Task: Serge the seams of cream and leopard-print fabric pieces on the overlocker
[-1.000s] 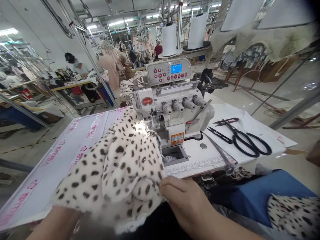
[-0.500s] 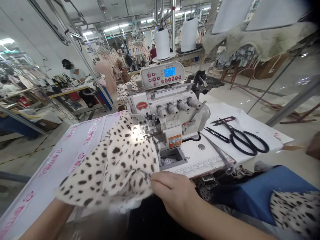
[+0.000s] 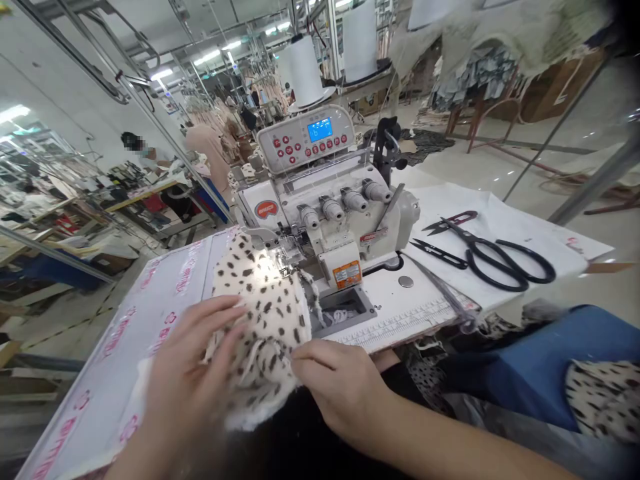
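A cream fleece fabric with dark spots (image 3: 273, 310) lies under the lit presser foot of the overlock sewing machine (image 3: 325, 220) and hangs toward me over the table's front edge. My right hand (image 3: 345, 387) pinches its near right edge between thumb and fingers. Over the fabric's left side is my left hand (image 3: 195, 360), blurred, its fingers apart and thumb spread. Whether its fingertips touch the cloth I cannot tell.
Right of the machine, black scissors (image 3: 495, 257) and thread snips (image 3: 440, 253) lie on white cloth. White thread cones (image 3: 305, 70) stand behind. More spotted fabric (image 3: 605, 400) rests at lower right. A person (image 3: 145, 150) sits at a far table.
My left hand has come out from beneath the fabric to above its left side. The fabric's left flap has folded inward. My right hand keeps its pinch; the view has shifted slightly.
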`<state>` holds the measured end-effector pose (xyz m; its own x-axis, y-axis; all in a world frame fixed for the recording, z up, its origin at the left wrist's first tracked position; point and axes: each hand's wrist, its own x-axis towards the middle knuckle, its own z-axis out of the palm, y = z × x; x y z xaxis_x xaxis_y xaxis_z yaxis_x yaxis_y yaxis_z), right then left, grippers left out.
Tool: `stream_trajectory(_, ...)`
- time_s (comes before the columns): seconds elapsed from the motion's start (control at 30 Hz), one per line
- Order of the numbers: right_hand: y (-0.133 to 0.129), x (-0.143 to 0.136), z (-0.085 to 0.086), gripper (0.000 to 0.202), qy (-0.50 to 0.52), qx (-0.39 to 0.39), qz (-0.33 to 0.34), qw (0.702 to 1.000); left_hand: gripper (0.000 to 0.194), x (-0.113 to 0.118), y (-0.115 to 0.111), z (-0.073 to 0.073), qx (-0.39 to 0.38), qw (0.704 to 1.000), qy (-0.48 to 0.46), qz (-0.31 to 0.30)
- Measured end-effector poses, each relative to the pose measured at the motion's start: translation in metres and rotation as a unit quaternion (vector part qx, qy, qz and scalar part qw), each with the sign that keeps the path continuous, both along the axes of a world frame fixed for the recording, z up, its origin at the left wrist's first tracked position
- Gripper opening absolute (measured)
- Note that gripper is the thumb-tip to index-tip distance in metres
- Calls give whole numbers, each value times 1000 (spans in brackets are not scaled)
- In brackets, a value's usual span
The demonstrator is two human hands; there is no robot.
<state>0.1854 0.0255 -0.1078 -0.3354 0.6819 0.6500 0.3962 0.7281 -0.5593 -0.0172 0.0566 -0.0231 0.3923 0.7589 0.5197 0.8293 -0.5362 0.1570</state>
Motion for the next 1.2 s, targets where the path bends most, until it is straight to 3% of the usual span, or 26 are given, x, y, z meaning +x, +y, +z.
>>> stream_trajectory(0.07, -1, 3, 3, 24, 4, -14, 7, 1000, 19, 36, 9, -12, -23, 998, 8, -56)
stream_trajectory(0.17, -1, 7, 3, 25, 21, -43, 21, 999, 19, 52, 24, -22, -58, 993, 13, -106)
stream_trajectory(0.33, 1, 12, -2, 28, 60, -69, 48, 995, 22, 38, 27, -25, -60, 990, 17, -125)
stream_trajectory(0.5, 5, 13, 0, 27, 79, -87, 60, 991, 22, 36, 31, -22, -109, 985, 15, -132)
stream_trajectory(0.83, 33, 11, 5, 27, 85, -82, 48, 992, 23, 26, 65, -9, -174, 972, 40, -156)
stream_trajectory(0.93, 35, 11, 5, 26, 76, -64, 38, 994, 21, 28, 60, -9, -147, 977, 33, -151)
stream_trajectory(1.07, 33, 12, 7, 23, 50, -32, 29, 998, 18, 31, 44, -16, -120, 989, -4, -91)
stream_trajectory(1.2, 32, 14, 8, 23, 57, -25, 38, 997, 22, 26, 45, -20, -127, 986, -7, -108)
